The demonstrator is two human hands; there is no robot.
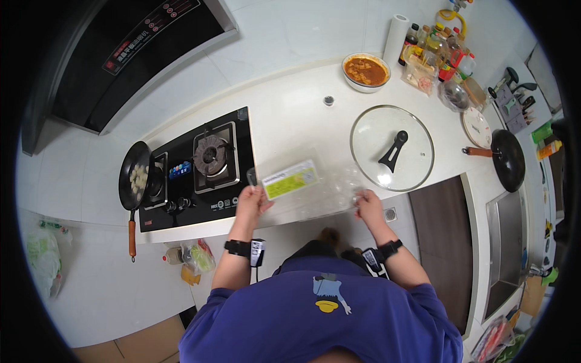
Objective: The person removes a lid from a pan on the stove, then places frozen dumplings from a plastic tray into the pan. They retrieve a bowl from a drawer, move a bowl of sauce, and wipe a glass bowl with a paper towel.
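A clear plastic package (333,193) with a green and white label bearing writing is stretched between my two hands, over the front edge of the counter. My left hand (251,206) grips its left end beside the label. At the crumpled right end, my right hand (370,209) pinches the clear plastic. Whether any food is inside the package cannot be made out. A small dark object (252,177), too blurred to name, shows just above my left fingers. Right of the package lies a round glass pan lid (413,149) with a black handle.
A frying pan (131,170) with pale food pieces sits on the left burner of the gas hob (181,199); the right burner (211,155) is bare. A bowl of red stew (365,75), sauce bottles (438,45) and a second pan (508,161) stand farther right.
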